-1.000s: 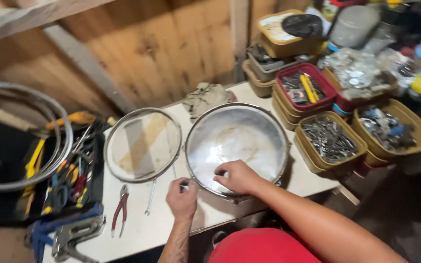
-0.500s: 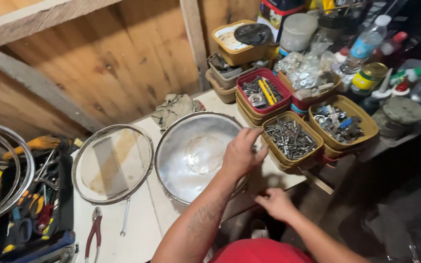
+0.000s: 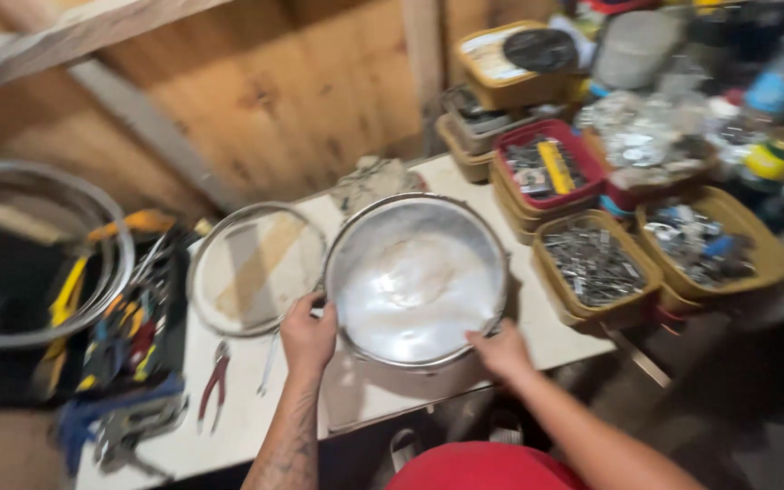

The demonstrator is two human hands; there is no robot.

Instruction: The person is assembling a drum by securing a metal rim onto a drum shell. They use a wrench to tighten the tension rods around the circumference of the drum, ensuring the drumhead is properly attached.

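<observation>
Steel bowl (image 3: pixel 415 277): on the white table (image 3: pixel 356 390), between a glass lid (image 3: pixel 256 268) and tubs of hardware (image 3: pixel 592 263). Left hand (image 3: pixel 308 334): fingers curled onto the bowl's left rim. Right hand (image 3: pixel 501 349): fingers closed on the lower right rim; pliers (image 3: pixel 215 377) lie near the left wrist.

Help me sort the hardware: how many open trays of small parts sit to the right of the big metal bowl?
3 clearly: a red tray behind, a tan tray of metal pieces nearest the metal bowl, and another tan tray farther right. More stacked containers behind are blurred, so others may be hidden.
</observation>
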